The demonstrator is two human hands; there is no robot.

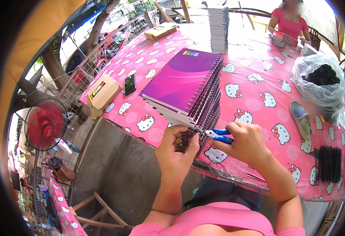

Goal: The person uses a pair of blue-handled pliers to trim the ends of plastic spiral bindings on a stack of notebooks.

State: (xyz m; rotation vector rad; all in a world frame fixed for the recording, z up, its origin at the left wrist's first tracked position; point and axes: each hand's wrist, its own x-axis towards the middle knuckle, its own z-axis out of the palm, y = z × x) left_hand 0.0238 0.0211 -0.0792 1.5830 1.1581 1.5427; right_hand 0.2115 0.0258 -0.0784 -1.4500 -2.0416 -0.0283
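A tall stack of spiral-bound notebooks (176, 80) with purple covers stands in front of me, its coiled edges facing right. My left hand (176, 151) is closed at the stack's near lower corner, with dark spiral coils (185, 140) bunched between its fingers and thumb. My right hand (245, 142) grips small blue-handled pliers (222, 139), which look like cutting pliers. Their metal jaws touch or nearly touch the coil ends beside my left fingertips. The exact contact is too small to make out.
A pink patterned cloth covers the table (255, 104). Around the stack are a phone (129, 84), an open carton (103, 92), a tall notebook pile (218, 31), a plastic bag of black coils (320, 78), a shoe-like item (300, 118) and black coils (330, 164). Another person (290, 23) stands across.
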